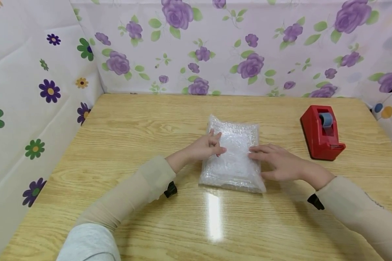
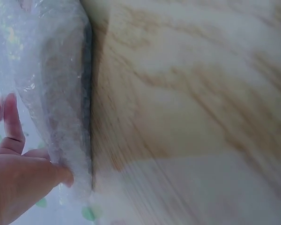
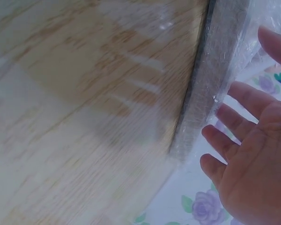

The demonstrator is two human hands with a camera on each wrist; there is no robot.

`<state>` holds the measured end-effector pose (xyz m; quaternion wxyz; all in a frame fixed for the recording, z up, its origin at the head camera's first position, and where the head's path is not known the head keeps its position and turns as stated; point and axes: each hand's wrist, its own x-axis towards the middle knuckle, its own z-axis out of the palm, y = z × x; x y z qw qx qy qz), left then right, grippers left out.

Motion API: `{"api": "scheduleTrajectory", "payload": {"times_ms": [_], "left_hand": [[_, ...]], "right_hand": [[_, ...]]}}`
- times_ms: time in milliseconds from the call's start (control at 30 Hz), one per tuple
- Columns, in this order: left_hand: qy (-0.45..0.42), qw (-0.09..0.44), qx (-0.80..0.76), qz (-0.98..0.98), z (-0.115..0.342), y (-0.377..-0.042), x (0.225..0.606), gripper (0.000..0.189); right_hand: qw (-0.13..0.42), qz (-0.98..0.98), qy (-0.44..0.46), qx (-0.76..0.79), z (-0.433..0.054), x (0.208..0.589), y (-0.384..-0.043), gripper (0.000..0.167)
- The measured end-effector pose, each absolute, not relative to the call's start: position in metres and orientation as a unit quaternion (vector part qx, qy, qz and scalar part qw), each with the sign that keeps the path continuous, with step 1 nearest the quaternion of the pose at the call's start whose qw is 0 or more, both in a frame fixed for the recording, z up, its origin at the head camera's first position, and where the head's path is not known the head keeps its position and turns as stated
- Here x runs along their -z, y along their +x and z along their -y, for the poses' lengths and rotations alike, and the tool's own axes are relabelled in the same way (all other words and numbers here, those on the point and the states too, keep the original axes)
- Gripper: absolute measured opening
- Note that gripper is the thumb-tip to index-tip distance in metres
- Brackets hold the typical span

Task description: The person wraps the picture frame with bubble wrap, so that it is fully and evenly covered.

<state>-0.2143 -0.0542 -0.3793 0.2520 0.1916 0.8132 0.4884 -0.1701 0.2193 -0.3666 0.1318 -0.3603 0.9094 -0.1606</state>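
Observation:
A flat, roughly rectangular package in clear bubble wrap lies on the wooden table, its wrapped side showing close up in the left wrist view. My left hand reaches over the package's left part, with the thumb extended and the other fingers partly bent above the wrap. On the opposite side, my right hand has its fingertips at the package's right edge. From the right wrist, that hand's fingers appear spread and relaxed beside the wrapped edge. What the wrap encloses is hidden by its shine.
To the right of the package stands a red tape dispenser with a roll of tape in it. The wooden table meets a flowered cloth at the back, and another flowered cloth hangs along the left.

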Motion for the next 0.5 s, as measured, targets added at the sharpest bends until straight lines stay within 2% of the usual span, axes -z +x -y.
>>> {"api": "scheduleTrajectory", "payload": {"times_ms": [267,500], "left_hand": [[0.192,0.236,-0.481,-0.822,0.0568,-0.2137,0.3802,0.03],[0.206,0.194,-0.468,-0.837,0.0595,-0.2129,0.388,0.031]], "right_hand": [[0.155,-0.9,-0.358,0.194,-0.2225,0.3677,-0.1714,0.057],[0.168,-0.9,-0.341,0.211,-0.2233,0.3705,-0.1702,0.057]]}}
